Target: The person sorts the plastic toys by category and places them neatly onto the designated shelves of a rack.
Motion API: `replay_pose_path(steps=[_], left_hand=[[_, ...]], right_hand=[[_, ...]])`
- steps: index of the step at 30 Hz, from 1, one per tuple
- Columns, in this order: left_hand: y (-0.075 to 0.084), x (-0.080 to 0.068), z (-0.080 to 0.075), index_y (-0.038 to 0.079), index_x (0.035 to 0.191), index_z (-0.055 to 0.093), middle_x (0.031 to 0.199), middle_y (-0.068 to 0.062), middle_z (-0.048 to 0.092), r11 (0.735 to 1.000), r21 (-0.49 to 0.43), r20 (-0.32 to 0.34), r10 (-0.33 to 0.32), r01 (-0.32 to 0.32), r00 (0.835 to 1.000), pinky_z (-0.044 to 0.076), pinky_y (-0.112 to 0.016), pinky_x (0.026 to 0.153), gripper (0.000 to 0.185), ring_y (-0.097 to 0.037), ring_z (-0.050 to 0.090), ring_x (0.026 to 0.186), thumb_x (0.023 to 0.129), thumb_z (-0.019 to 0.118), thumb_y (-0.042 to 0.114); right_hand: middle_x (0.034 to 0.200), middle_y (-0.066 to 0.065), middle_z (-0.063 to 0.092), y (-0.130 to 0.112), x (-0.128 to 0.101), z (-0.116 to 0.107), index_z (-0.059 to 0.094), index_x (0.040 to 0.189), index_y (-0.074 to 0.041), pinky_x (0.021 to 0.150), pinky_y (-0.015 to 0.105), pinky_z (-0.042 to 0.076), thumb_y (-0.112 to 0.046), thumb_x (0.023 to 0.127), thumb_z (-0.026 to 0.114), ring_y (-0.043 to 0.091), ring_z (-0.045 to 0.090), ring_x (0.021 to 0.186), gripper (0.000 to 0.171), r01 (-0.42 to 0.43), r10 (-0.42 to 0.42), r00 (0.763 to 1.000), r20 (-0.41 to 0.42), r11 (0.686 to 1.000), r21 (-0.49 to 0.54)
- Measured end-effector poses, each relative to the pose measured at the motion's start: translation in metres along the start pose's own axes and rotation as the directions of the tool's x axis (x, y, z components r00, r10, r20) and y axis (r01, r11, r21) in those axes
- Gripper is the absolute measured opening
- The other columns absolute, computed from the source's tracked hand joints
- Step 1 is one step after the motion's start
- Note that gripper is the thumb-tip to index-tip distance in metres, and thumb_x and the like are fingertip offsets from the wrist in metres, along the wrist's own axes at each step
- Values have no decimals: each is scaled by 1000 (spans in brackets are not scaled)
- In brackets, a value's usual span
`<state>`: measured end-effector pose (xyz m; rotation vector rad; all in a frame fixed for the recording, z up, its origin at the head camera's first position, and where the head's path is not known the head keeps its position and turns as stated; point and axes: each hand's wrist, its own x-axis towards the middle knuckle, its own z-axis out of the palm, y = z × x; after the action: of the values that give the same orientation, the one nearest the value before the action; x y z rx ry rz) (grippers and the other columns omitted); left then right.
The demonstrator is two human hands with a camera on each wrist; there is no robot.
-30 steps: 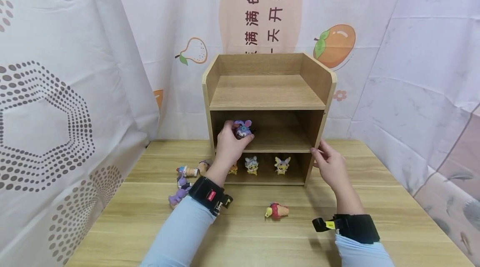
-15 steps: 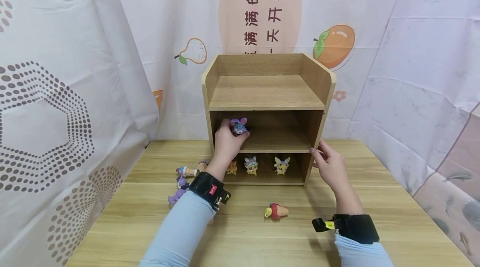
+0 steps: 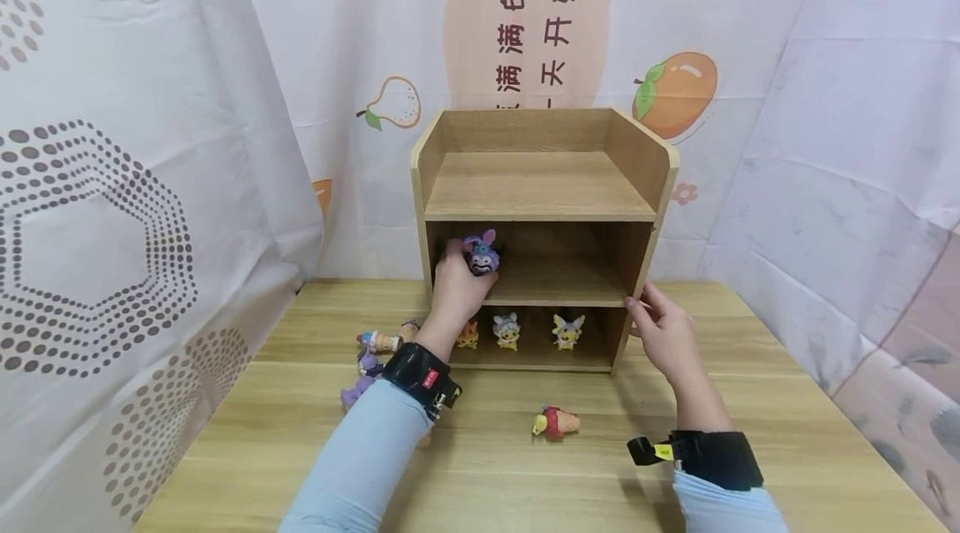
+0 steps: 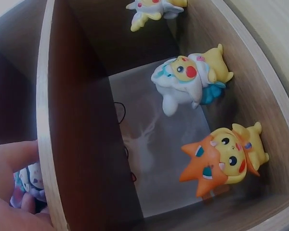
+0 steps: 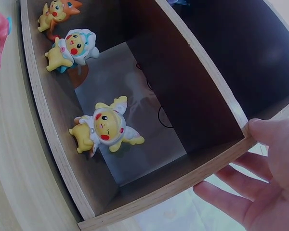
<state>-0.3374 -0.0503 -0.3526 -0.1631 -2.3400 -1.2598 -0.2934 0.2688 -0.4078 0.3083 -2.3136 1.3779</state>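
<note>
— Two hands at the shelf [image 3: 540, 187]; what has the left hand [image 3: 459, 287] got?
— Its fingers are curled round a purple toy [image 3: 481, 253], holding it at the left end of the middle compartment, just above the board.
— And the right hand [image 3: 660, 333]?
— Fingers fairly straight, resting against the shelf's right side panel, thumb on the front edge; it grips nothing.
— What's below the left hand?
— Three yellow figures [image 3: 507, 330] standing in the bottom compartment. More toys [image 3: 375, 350] lie on the table [image 3: 480, 466] left of that wrist, and a pink toy [image 3: 556, 422] lies between the two forearms.
</note>
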Motion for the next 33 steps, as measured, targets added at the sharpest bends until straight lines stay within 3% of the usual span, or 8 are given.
replay_pose_path(steps=[13, 23, 29, 33], left_hand=[[-3, -5, 3, -2, 138, 38, 118, -31, 61, 999, 46, -109, 1, 4, 994, 51, -53, 93, 69, -46, 62, 111, 86, 80, 14], [0, -5, 2, 2, 157, 21, 131, -34, 55, 999, 7, -60, -32, 32, 998, 48, -54, 99, 93, -48, 56, 121, 85, 81, 10], [0, -8, -1, 2, 159, 19, 141, -33, 48, 999, 5, -35, -33, 34, 999, 44, -52, 104, 95, -46, 51, 129, 86, 80, 12], [0, -11, -3, 3, 160, 18, 147, -32, 43, 1000, 10, -16, -18, 18, 1000, 41, -52, 107, 96, -46, 46, 133, 87, 81, 13]], right_hand=[[138, 30, 56, 0, 1, 0, 41, 156, -9, 69, 20, 57, -25, 108, 53, 43, 59, 120, 52, 12, -12, 1000, -8, 1000, -5], [136, 30, 58, 2, 1, 0, 42, 155, -8, 68, 23, 58, -24, 107, 54, 43, 59, 119, 52, 17, -17, 1000, -16, 1000, -9], [137, 30, 57, 4, 0, 0, 42, 155, -8, 74, 40, 60, -25, 108, 53, 42, 59, 120, 52, 8, -9, 1000, -12, 1000, -5], [137, 29, 57, 4, 0, 0, 42, 155, -7, 73, 37, 60, -25, 108, 53, 42, 59, 120, 52, 12, -12, 1000, -13, 1000, -7]])
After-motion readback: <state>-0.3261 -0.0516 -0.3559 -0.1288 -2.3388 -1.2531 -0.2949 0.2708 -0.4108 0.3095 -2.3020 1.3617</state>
